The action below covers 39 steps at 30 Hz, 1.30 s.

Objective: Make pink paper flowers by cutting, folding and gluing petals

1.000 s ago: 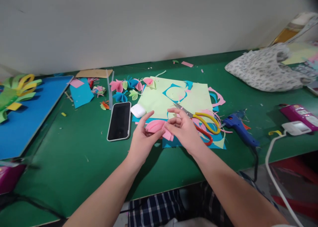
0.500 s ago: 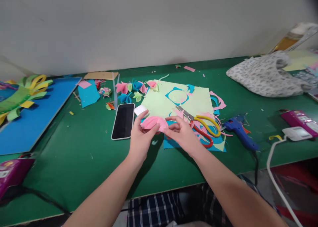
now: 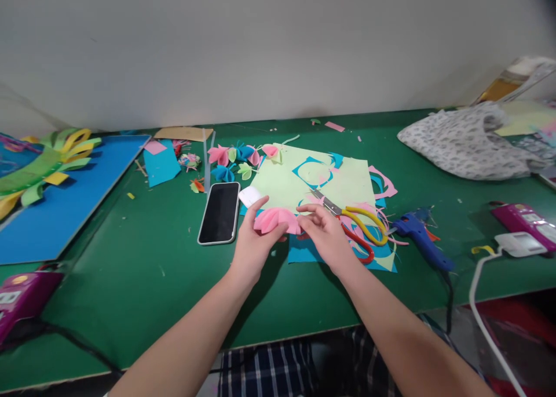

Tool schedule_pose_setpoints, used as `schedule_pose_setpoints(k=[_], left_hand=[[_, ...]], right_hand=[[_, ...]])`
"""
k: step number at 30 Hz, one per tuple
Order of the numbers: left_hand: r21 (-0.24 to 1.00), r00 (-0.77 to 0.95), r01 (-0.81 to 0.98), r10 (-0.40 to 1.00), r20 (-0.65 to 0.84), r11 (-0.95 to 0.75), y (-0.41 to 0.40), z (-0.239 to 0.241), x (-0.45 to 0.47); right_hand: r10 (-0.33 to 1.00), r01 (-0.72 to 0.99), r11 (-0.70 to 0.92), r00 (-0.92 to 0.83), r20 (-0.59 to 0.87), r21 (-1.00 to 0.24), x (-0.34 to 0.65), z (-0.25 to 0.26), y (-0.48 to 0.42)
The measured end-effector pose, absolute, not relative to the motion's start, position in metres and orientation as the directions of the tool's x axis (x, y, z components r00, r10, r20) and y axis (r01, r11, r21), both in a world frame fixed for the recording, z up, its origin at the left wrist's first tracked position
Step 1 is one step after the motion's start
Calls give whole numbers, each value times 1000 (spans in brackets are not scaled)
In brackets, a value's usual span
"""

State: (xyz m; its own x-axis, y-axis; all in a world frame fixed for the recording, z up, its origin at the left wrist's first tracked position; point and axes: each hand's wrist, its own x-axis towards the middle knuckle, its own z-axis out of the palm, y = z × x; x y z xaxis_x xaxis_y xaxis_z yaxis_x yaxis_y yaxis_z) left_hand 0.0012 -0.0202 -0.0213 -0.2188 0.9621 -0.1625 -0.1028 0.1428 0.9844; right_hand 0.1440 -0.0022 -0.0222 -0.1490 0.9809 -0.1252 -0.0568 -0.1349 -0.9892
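Observation:
A pink folded paper piece (image 3: 274,218), rounded along its top edge and creased like a fan, is held up between my two hands above the front of the table. My left hand (image 3: 257,239) pinches its left part, thumb in front. At its right end, my right hand (image 3: 322,232) grips the edge between thumb and fingers. Just right of that hand lie scissors (image 3: 367,226) with one yellow and one red handle, on pink and blue paper scraps. Behind my hands is a pale green paper sheet (image 3: 278,179). Several small pink, blue and green paper flowers (image 3: 223,174) sit at its left.
A phone (image 3: 219,214) and a white case (image 3: 250,197) lie left of my hands. A blue glue gun (image 3: 423,243) with a cord lies right. Farther out are a blue board (image 3: 82,211), a patterned cloth (image 3: 469,139) and purple devices (image 3: 523,217) on the green table (image 3: 152,304).
The view has shifted slightly. Both hands still hold the pink paper, and my right fingers have closed in more on its right edge.

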Motion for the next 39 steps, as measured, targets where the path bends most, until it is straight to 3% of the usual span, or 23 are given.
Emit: schedule_pose_setpoints(k=[8,16,24,28,33,36,39], left_hand=[[991,-105,-45,985,-134,130,-22,-21,3],[992,-27,-109,997,-69,66,-23,-27,2],[987,-36,-130,994,-100,95,-22,-24,1],[960,-18,-229,985,-169,161,-20,-25,0],[940,-36,-302,983,-179,160,-18,-25,-3],[940,-45,-309,985,-168,146,-19,-23,1],[949,-78,-293,987,-141,112,-21,-17,14]], right_hand=[[991,14,-78,-108,-80,-997,144,-28,-1],[990,-89,-116,-89,-109,-989,145,-25,0],[976,-50,-114,-192,-102,-992,145,-20,-4],[989,41,-56,-135,-61,-998,154,-16,-2],[999,309,40,19,48,-950,185,-12,-3],[996,239,-50,87,-30,-970,193,-15,-13],[977,134,-162,-118,-178,-978,185,-19,-26]])
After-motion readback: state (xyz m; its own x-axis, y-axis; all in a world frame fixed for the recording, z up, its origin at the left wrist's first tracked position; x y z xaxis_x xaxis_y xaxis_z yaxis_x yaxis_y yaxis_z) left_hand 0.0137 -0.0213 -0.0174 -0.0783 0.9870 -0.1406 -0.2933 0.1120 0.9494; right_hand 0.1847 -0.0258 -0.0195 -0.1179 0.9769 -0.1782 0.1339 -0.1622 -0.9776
